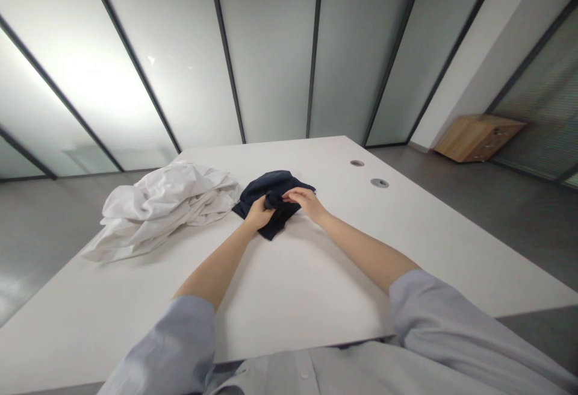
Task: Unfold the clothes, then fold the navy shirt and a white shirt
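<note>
A dark navy cloth garment (274, 182) lies bunched on the white table, between and beyond my hands; its exact kind does not show. My left hand (258, 213) is closed around a gathered, rolled-up bit of the cloth, which sticks up above the thumb. Just to the right, my right hand (306, 200) has its fingertips pinched together at the same gathered part, touching the dark fabric. A corner of the cloth hangs toward me below the hands, flat on the tabletop.
A large heap of crumpled white fabric (169, 202) sits on the left of the white table (298, 298), close to the navy cloth. Two round cable grommets (379, 183) are set in the tabletop at right. Beyond stand frosted glass panels (271, 52) and a wooden cabinet (474, 136).
</note>
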A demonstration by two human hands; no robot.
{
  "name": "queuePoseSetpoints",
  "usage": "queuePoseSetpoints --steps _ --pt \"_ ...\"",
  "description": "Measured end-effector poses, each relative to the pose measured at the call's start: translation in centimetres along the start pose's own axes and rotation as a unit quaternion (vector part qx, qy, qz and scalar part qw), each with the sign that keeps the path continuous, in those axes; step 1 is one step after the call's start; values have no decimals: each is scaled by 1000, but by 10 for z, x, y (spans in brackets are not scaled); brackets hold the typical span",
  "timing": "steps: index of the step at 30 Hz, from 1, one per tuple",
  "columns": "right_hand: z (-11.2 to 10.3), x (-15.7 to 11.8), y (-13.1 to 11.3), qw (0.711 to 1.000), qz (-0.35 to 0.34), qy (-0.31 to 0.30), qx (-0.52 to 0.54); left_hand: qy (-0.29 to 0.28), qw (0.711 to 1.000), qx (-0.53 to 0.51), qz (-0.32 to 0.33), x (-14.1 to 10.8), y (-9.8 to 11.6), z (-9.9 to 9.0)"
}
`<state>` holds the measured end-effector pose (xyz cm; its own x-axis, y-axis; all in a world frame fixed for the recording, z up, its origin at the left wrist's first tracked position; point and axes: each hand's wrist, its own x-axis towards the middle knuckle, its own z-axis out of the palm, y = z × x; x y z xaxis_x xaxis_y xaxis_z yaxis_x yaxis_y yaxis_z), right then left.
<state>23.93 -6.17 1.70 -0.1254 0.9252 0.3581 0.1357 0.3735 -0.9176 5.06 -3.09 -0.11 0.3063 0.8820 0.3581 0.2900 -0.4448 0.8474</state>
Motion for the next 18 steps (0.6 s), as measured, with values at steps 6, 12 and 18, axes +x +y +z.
queuePoseSetpoints --steps 6,12,18 --pt "-40 16 29 962 33 88 -257 112 881 -393 -238 19 10 -35" --pt "-42 28 24 899 -23 23 -437 219 821 -512 -127 26 27 -84" --pt "-47 49 10 948 67 159 -266 262 846 -418 -204 32 16 -87"
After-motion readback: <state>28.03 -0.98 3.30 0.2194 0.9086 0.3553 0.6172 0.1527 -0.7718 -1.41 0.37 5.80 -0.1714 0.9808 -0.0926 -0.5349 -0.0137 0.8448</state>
